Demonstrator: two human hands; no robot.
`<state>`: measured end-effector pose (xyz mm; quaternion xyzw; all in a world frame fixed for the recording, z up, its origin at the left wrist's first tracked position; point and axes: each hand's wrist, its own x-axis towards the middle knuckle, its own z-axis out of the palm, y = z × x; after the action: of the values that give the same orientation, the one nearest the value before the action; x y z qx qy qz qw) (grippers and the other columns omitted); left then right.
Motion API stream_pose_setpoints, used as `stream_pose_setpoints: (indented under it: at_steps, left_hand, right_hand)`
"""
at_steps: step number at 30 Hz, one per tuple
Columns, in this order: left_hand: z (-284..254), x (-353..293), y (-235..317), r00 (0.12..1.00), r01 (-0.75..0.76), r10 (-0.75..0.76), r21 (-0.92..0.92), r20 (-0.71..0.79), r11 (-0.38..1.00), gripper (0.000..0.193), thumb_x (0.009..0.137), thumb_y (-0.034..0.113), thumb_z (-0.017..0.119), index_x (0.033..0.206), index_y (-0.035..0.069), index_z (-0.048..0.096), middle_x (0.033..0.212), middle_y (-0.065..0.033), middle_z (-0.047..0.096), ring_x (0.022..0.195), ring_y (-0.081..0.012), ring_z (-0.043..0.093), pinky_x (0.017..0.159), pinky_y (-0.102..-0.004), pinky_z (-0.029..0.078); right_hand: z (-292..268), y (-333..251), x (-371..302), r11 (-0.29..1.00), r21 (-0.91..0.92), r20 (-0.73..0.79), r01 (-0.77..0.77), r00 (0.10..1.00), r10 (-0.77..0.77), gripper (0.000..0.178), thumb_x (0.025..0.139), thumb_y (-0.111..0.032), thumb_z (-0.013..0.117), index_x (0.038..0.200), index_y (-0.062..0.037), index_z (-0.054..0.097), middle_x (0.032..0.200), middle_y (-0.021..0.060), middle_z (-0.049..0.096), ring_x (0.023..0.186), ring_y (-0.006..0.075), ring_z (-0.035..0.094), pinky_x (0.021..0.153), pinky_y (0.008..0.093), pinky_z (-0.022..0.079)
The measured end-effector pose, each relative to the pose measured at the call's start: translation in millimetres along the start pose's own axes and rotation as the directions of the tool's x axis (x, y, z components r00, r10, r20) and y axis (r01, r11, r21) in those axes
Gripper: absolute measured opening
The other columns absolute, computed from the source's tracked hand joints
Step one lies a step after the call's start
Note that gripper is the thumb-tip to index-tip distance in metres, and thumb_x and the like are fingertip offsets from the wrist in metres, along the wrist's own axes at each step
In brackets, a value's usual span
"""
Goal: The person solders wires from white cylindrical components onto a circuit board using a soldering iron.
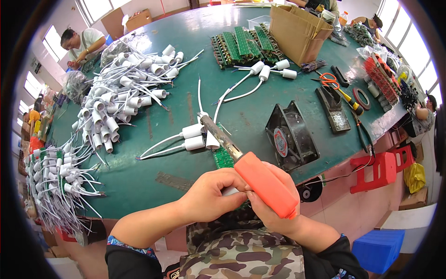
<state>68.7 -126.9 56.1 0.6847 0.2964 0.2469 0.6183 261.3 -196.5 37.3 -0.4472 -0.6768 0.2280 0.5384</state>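
In my right hand (275,215) is a soldering iron (265,183) with an orange-red handle; its metal barrel points up and away to the left. The fingers of my left hand (209,194) are closed on a small white part (229,191), mostly hidden by the fingers. Both hands meet at the table's near edge, thumbs close together. Beyond them, partly behind the iron, lies a green circuit board (224,159). White lamp sockets with white wires (193,143) rest left of the iron's barrel, and one more socket (212,141) is beside it.
A large pile of wired white sockets (111,104) covers the left of the green table (186,186). Green circuit boards (244,44) and a cardboard box (297,35) stand far back. On the right are a black fan (292,135), an iron stand (333,109), orange scissors (329,80) and pliers (361,132).
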Motion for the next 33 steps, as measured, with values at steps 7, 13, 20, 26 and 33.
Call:
stream_pose_setpoints:
  at_steps: [7,13,20,26,33]
  left_hand:
    - [-1.5,-2.1,-4.1,0.999,-0.050,0.050,-0.027,-0.016,0.998,0.004,0.092,0.004,0.072,0.095,0.003,0.069,0.101,-0.0024,0.068,0.081,-0.0103,0.057,0.069,-0.0277,0.045]
    - [-1.4,-2.6,-5.8,0.998,-0.057,0.056,-0.065,-0.021,0.996,0.003,0.093,0.004,0.072,0.095,0.003,0.069,0.101,-0.0025,0.068,0.081,-0.0092,0.056,0.069,-0.0268,0.044]
    - [-0.7,-3.0,0.6,1.000,0.020,-0.019,-0.067,0.014,0.998,0.003,0.092,0.004,0.071,0.093,0.002,0.069,0.101,-0.0036,0.069,0.084,-0.0115,0.059,0.073,-0.0275,0.047]
    - [-1.1,-4.7,-3.3,0.999,-0.041,0.040,-0.018,-0.034,0.999,0.005,0.092,0.005,0.073,0.095,0.002,0.070,0.104,-0.0049,0.070,0.092,-0.0141,0.064,0.080,-0.0293,0.050]
    - [1.8,-8.0,-6.6,0.991,-0.091,0.081,-0.093,-0.106,0.991,0.006,0.092,0.004,0.073,0.096,0.002,0.070,0.105,-0.0064,0.069,0.092,-0.0161,0.064,0.080,-0.0305,0.050]
  right_hand:
    - [3.8,-0.9,-7.6,0.899,0.319,0.047,-0.299,0.953,0.300,0.062,0.092,0.002,0.071,0.147,0.0044,0.042,0.128,0.0157,0.066,0.109,0.0184,0.069,0.093,0.0325,0.056]
    - [5.1,2.8,-6.8,0.909,0.350,0.016,-0.227,0.972,0.236,0.061,0.092,0.002,0.071,0.146,0.0040,0.042,0.131,0.0151,0.065,0.111,0.0186,0.068,0.095,0.0325,0.055]
    - [-1.6,-0.4,1.7,0.987,0.127,0.045,-0.101,0.994,0.096,0.059,0.090,0.003,0.072,0.143,0.0022,0.046,0.124,0.0151,0.068,0.106,0.0216,0.071,0.092,0.0333,0.057]
    - [1.2,0.7,-1.1,0.997,0.071,0.010,-0.039,0.999,0.038,0.059,0.089,0.005,0.070,0.143,0.0018,0.045,0.123,0.0143,0.068,0.105,0.0200,0.070,0.091,0.0329,0.057]
    - [3.1,2.6,-8.1,0.858,0.398,0.069,-0.324,0.944,0.324,0.061,0.092,0.007,0.067,0.147,0.0022,0.039,0.126,0.0117,0.062,0.106,0.0142,0.066,0.091,0.0306,0.055]
